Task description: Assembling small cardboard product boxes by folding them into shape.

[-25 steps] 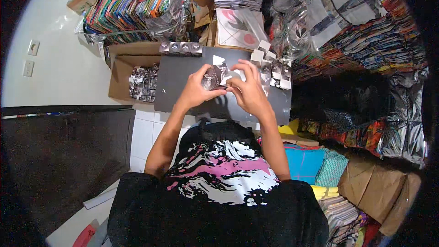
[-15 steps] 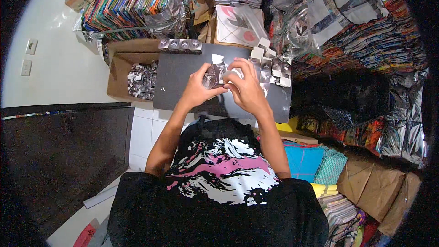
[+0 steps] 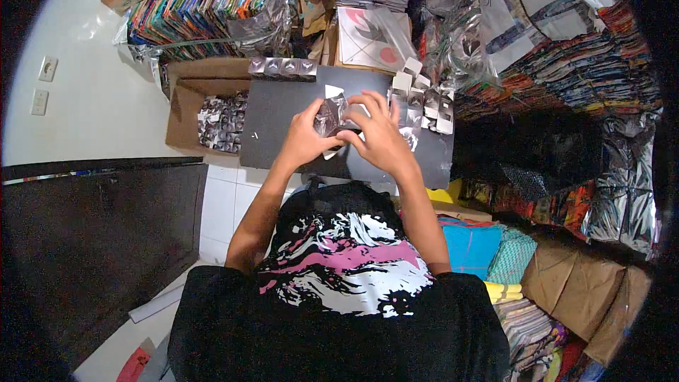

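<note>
A small dark printed carton (image 3: 329, 117) with pale end flaps is held over the table between my two hands. My left hand (image 3: 308, 140) is closed round its left side, thumb along the near edge. My right hand (image 3: 382, 139) curls against its right side, with the thumb tip close to the left thumb. A greyish patch shows under the right fingers; what it is I cannot make out. Just right of that hand, several similar cartons (image 3: 400, 96) stand and lie in a group, some with white flaps raised.
The dark grey tabletop (image 3: 276, 124) carries a row of small cartons (image 3: 283, 68) at its far left edge. An open cardboard box (image 3: 185, 110) of similar cartons adjoins it on the left. Stacked printed packets (image 3: 212, 18) and plastic-wrapped bundles (image 3: 523, 21) crowd the back and right.
My right fingers have shifted slightly along the carton, and the carton has tilted so that a pale flap shows below the thumbs. The whole view has shifted a little.
</note>
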A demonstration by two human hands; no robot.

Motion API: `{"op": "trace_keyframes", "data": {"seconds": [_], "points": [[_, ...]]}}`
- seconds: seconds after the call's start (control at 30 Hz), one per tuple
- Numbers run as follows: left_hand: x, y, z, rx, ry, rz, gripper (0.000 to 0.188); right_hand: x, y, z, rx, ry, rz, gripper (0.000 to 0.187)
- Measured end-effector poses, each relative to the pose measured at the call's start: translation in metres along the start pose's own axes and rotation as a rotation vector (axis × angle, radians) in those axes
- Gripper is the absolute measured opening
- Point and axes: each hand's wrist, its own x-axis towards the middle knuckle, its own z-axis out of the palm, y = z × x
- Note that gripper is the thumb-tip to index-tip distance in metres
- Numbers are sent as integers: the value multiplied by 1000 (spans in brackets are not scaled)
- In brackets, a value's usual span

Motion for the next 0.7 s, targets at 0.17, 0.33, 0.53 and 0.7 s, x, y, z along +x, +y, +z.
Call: {"op": "trace_keyframes", "data": {"seconds": [0.17, 0.33, 0.53, 0.7], "points": [[5, 23, 0, -185, 9, -137, 64, 1, -1, 0, 75, 260, 43, 34], [12, 7, 17, -492, 134, -295, 34, -8, -21, 9, -76, 360, -68, 35], [17, -9, 18, -546, 42, -249, 37, -11, -17, 14, 68, 439, -7, 35], [14, 8, -8, -827, -256, -184, 91, -10, 8, -13, 732, 615, 205, 63]]}}
